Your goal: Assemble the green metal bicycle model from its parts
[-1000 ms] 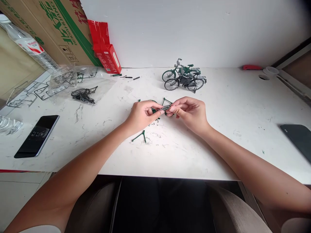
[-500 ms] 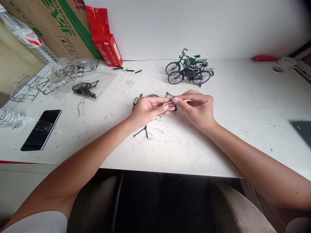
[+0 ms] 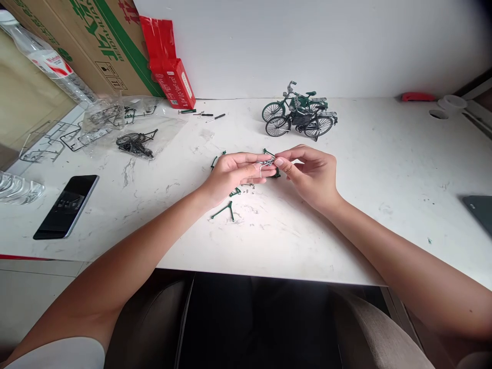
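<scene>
My left hand (image 3: 234,174) holds a small silver bent part (image 3: 265,165) between its thumb and fingers, above the white table. My right hand (image 3: 313,171) pinches the right end of the same part with thumb and forefinger. A green forked piece (image 3: 227,210) lies in front of my left hand, and a smaller green piece (image 3: 234,192) with several tiny bits sits just behind it. Other green parts (image 3: 270,152) are partly hidden by my hands.
Two model bicycles (image 3: 300,115) stand at the back. Small screwdrivers (image 3: 216,118) lie near a red packet (image 3: 177,82). Bagged black parts (image 3: 136,143), a phone (image 3: 66,207) and bottles (image 3: 54,61) are on the left. A red object (image 3: 418,97) lies back right.
My left hand's fingers have shifted slightly, and the silver part is turned so its bent end points down. The small green piece in front of that hand is now uncovered.
</scene>
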{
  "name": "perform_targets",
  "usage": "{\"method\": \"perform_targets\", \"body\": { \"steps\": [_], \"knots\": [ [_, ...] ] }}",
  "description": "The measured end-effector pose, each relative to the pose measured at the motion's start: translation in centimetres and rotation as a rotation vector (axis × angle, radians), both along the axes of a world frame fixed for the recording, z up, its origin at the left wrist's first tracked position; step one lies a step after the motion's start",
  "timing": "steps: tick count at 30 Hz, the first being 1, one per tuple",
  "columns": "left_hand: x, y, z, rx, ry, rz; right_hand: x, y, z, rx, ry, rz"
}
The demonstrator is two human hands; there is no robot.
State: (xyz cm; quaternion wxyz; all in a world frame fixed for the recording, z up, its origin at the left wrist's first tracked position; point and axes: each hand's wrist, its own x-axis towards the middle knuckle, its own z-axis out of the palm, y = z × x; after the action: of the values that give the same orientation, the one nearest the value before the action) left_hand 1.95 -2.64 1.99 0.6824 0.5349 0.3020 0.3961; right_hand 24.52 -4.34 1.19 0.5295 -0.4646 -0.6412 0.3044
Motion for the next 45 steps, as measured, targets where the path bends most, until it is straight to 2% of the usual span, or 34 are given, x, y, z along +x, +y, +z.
{"method": "perform_targets", "body": {
  "steps": [13,26,35,45],
  "knots": [
    [-0.17,0.29,-0.26,-0.045,-0.064,-0.028,-0.17,0.03,-0.15,-0.004,-0.015,-0.006],
    [0.27,0.11,-0.15,-0.022,-0.046,0.015,-0.32,-0.08,0.17,0.008,-0.076,-0.023],
    [0.28,0.10,-0.37,-0.017,-0.083,0.024,-0.33,0.06,-0.11,-0.111,0.049,0.116],
    [0.38,0.17,-0.47,-0.015,-0.100,0.014,-0.37,0.21,-0.03,-0.153,0.127,0.171]
  ]
}}
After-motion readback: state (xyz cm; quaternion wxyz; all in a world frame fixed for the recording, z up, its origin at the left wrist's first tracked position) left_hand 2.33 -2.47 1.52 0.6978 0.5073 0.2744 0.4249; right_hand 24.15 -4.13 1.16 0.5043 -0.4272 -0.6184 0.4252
